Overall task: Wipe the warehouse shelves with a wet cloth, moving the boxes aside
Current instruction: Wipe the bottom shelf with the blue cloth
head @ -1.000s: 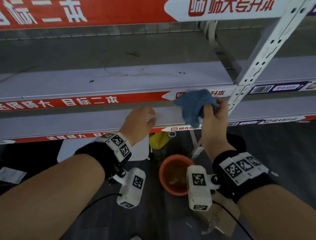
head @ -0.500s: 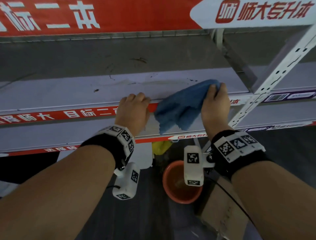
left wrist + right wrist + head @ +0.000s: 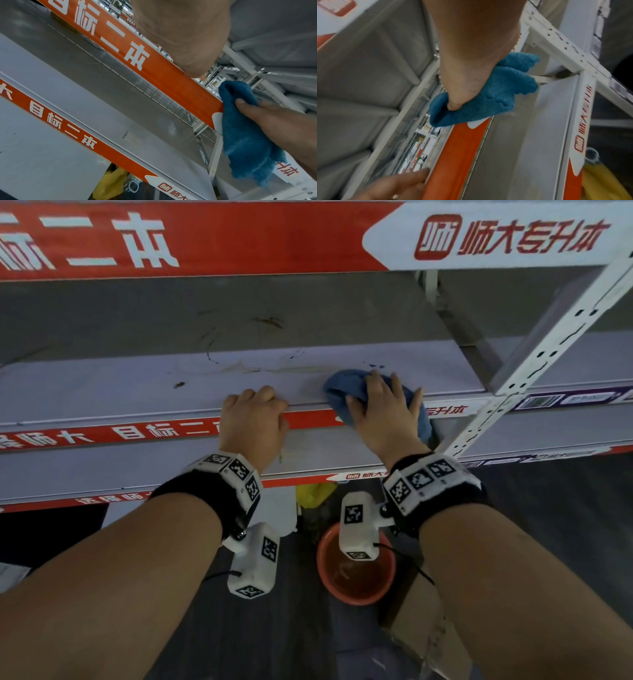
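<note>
Head view: cloth [image 3: 342, 392] on stained shelf [image 3: 102, 392]

Head view down onto shelf [image 3: 102, 392]; wrist views close, upward; share cloth [image 3: 339, 398].
</note>
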